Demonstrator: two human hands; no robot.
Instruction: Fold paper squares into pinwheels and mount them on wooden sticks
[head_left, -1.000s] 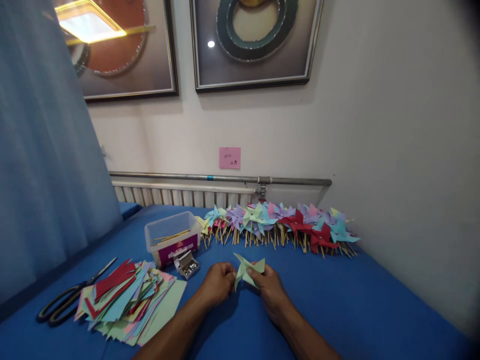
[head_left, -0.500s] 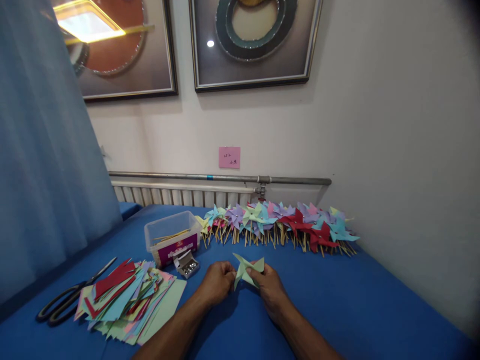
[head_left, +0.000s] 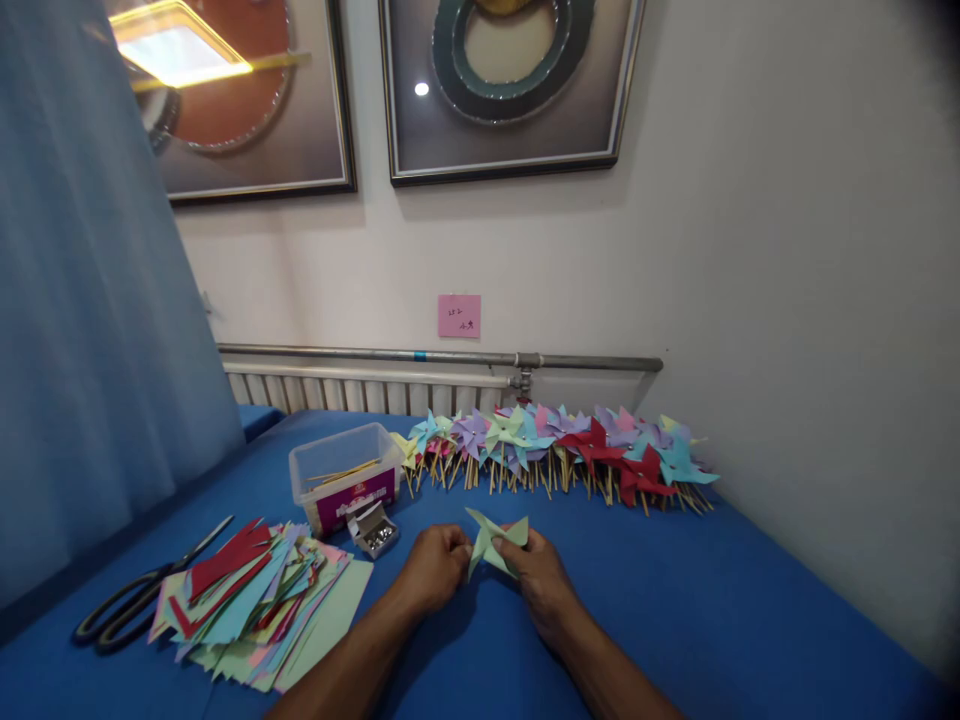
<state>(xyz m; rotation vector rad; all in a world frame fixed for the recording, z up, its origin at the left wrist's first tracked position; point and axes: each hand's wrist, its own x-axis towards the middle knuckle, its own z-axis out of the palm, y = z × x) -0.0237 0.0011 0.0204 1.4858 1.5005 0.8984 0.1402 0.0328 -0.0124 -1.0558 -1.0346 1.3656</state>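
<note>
A pale green paper pinwheel (head_left: 487, 546), its blades folded in toward the centre, is held above the blue cloth between my hands. My right hand (head_left: 541, 572) pinches it from the right, thumb across the front near the middle. My left hand (head_left: 439, 562) is closed with fingers curled at the pinwheel's left edge; its fingertips are partly hidden. No stick shows on this pinwheel. A small open box of metal pins (head_left: 377, 535) stands to the left of my left hand.
Behind the box is a clear plastic tub (head_left: 345, 470) with thin sticks. At left lie a stack of coloured paper pieces (head_left: 262, 600) and black-handled scissors (head_left: 142, 600). Finished pinwheels on sticks (head_left: 555, 445) line the back, before a radiator (head_left: 360, 390) and wall.
</note>
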